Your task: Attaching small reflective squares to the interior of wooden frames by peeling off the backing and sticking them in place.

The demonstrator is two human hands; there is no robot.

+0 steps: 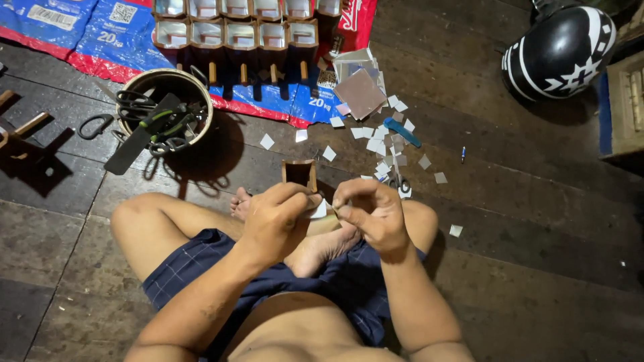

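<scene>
The little white piece point(320, 210) is sitting between both hands, over the crossed legs, near the middle of the floor point(537, 221). The left hand point(275, 218) is closing its grip on the piece and the right hand point(372, 213) is pinching its edge. Holding it steady and close should help. A small brown box point(299, 174) is standing just behind. Cut squares point(386, 144) are lying beyond. Fingers are hiding most of the piece.
</scene>
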